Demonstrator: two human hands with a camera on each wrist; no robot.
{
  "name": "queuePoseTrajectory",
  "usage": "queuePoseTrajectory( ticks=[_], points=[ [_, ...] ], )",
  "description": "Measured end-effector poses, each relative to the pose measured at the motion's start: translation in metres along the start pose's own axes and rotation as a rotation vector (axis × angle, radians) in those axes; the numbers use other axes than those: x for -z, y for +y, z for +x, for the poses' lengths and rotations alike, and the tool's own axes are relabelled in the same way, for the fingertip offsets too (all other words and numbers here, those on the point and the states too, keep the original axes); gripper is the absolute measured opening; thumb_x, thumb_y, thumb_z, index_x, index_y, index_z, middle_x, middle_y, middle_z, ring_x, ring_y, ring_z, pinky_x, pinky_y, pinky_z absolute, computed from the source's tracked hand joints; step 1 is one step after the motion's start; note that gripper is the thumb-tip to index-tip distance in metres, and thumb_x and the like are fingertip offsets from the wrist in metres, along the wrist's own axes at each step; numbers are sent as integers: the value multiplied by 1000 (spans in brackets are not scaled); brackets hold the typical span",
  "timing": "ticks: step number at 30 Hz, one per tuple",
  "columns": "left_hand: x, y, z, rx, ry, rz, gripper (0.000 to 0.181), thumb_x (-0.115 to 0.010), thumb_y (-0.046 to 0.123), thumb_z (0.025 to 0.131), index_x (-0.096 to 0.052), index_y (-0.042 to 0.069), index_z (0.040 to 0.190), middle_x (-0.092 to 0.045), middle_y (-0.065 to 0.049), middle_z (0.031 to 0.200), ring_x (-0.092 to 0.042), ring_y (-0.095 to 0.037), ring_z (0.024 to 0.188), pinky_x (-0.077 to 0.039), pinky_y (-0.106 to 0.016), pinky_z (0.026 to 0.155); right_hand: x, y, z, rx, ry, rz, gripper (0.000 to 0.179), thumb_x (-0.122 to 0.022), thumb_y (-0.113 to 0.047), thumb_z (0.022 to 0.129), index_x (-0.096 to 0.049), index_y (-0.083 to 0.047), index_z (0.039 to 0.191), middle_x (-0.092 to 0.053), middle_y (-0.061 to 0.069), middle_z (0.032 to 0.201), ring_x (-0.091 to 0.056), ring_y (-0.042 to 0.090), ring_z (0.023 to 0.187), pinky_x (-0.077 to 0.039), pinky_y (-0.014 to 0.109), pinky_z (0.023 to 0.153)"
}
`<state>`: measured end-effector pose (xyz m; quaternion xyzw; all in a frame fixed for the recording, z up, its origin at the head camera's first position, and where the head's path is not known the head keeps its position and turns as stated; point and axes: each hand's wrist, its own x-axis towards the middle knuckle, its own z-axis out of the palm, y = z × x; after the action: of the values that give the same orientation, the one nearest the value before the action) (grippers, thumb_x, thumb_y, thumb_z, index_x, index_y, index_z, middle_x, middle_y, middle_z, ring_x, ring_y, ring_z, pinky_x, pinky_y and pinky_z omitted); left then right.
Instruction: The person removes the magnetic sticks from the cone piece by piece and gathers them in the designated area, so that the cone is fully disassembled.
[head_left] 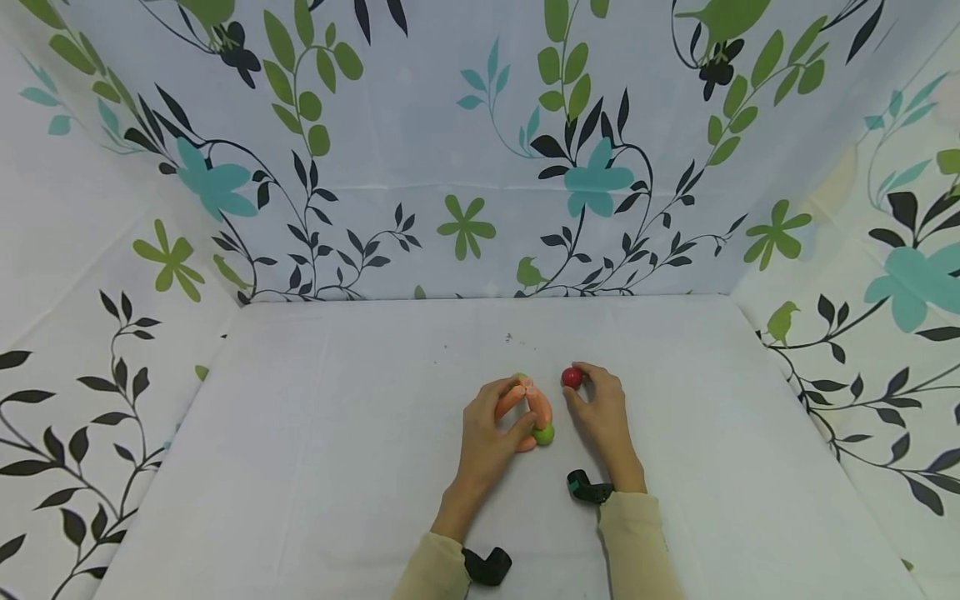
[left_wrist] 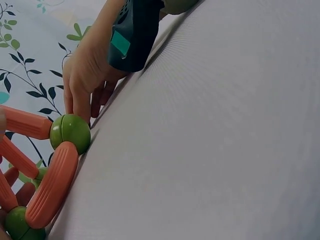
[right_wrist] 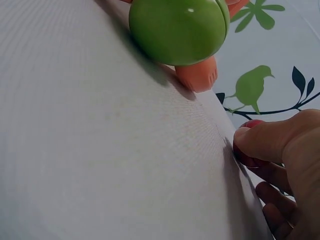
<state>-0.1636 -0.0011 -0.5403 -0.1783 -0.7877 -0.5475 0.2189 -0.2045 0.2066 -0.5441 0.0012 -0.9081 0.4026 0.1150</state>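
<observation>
In the head view my left hand (head_left: 480, 437) grips a frame of ribbed orange rods (head_left: 539, 408) joined by green balls (head_left: 543, 434), low over the white table. Thumb and fingers curl round its left side. The left wrist view shows a curved orange rod (left_wrist: 53, 185) between two green balls (left_wrist: 70, 134). To the right of the frame, my right hand (head_left: 606, 417) pinches a small red ball (head_left: 572, 377) between thumb and fingers. Seen from the right wrist, the thumb covers part of the red ball (right_wrist: 242, 155), and a green ball (right_wrist: 177, 31) of the frame looms close by.
A white cloth-covered table (head_left: 337, 450) stretches out under both hands. Behind it and at both sides hang cloths (head_left: 420, 125) printed with leaves, birds and flowers. Black wrist cameras (head_left: 487, 567) stick out from the cuffs.
</observation>
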Motion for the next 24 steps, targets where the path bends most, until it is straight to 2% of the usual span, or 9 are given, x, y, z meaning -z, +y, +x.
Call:
queuePoseTrajectory(
  ticks=[7,15,20,24],
  points=[
    [2,-3,0,-32,-4,-39,56,-85,19,86,-63,5,135,-71,-4,129,-67,-22,122,-51,-38,107,-1,-2,-2,18,17,-34,48,-77,-10,92,-63,0,136,-65,23,139,-50,43,134,-37,58,116],
    [4,-4,-3,16,-6,-27,50,-82,23,90,-64,12,135,-70,-3,125,-68,-20,116,-52,-37,103,0,-2,-2,31,12,-21,50,-75,-10,93,-60,-1,140,-63,23,141,-48,44,136,-37,59,116],
    [5,-5,-4,18,11,10,47,-83,18,89,-65,14,132,-72,-3,121,-68,-20,113,-53,-37,98,1,-1,-1,38,21,12,50,-75,-9,92,-60,-1,139,-63,23,138,-49,44,136,-36,59,117],
    [8,-4,-5,51,3,23,47,-83,14,88,-66,16,132,-71,-2,122,-67,-19,113,-54,-36,98,4,-3,-1,44,21,26,47,-74,-10,94,-61,-2,138,-64,22,136,-52,43,133,-38,58,115]
  ],
)
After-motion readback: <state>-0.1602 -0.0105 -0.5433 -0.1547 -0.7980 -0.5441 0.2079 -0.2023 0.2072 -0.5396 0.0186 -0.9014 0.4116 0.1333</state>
